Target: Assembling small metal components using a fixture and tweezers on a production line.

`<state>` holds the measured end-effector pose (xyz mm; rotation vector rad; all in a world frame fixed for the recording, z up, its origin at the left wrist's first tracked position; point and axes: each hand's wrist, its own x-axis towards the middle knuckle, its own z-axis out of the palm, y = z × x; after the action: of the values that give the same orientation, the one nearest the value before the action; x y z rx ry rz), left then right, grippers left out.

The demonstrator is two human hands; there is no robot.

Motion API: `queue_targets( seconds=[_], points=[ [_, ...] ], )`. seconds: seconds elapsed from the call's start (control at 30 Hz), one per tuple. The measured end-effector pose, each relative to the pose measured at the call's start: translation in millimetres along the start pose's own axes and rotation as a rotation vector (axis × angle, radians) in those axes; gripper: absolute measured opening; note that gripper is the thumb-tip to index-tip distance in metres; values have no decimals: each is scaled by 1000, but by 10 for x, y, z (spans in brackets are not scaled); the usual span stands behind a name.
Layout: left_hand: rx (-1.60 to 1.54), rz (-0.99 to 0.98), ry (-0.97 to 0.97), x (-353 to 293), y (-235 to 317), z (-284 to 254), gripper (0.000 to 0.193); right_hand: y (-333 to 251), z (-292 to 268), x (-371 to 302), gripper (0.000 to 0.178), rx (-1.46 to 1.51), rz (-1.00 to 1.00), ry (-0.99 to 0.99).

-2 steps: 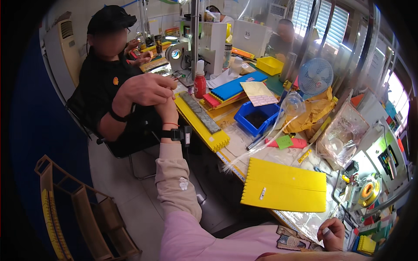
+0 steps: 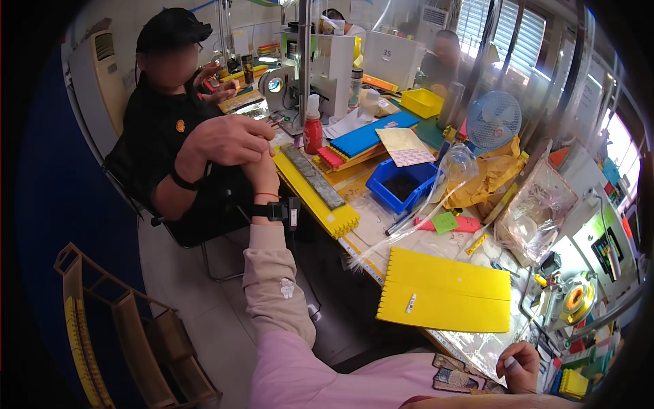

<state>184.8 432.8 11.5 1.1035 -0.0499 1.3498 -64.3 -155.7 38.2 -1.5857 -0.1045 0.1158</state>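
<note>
Panel point(image 2: 449, 290), yellow, with a notched left side and a lengthwise seam, lies on the worktable point(image 2: 371, 228), overhanging its near edge; a small white label point(image 2: 411, 303) sits on it. The person's right hand point(image 2: 519, 368) is just below the panel's lower right corner, by the same edge, fingers bent in toward the thumb; whether they pinch anything cannot be told.

The left hand point(image 2: 262, 174) is stretched out past the table's left stretch of edge, with a seated co-worker's hand point(image 2: 228, 140) over its fingers. That contact hides its grip, so spread or closed cannot be told. A black wrist strap point(image 2: 272, 210) and a red cord point(image 2: 267, 195) circle its wrist.

Just beside it, a yellow notched board point(image 2: 293, 177) runs along the edge, bearing a grey bar point(image 2: 313, 177). Farther in stand a red squeeze bottle point(image 2: 313, 134), a blue bin point(image 2: 385, 194) with dark contents, and a pink strip point(image 2: 466, 223) partly under a green note point(image 2: 445, 222). Beyond crumpled brown paper point(image 2: 487, 184) is a pale blue fan point(image 2: 494, 119).
</note>
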Motion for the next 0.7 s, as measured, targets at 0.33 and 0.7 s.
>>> queue_targets(
  seconds=[0.33,0.7],
  points=[
    [-26,-39,-8,125,-189,1,9,-95,153,3,15,10,-33,-47],
    [-340,-497,2,200,-204,217,4,-245,251,-12,17,-42,-35,-73]
  ],
)
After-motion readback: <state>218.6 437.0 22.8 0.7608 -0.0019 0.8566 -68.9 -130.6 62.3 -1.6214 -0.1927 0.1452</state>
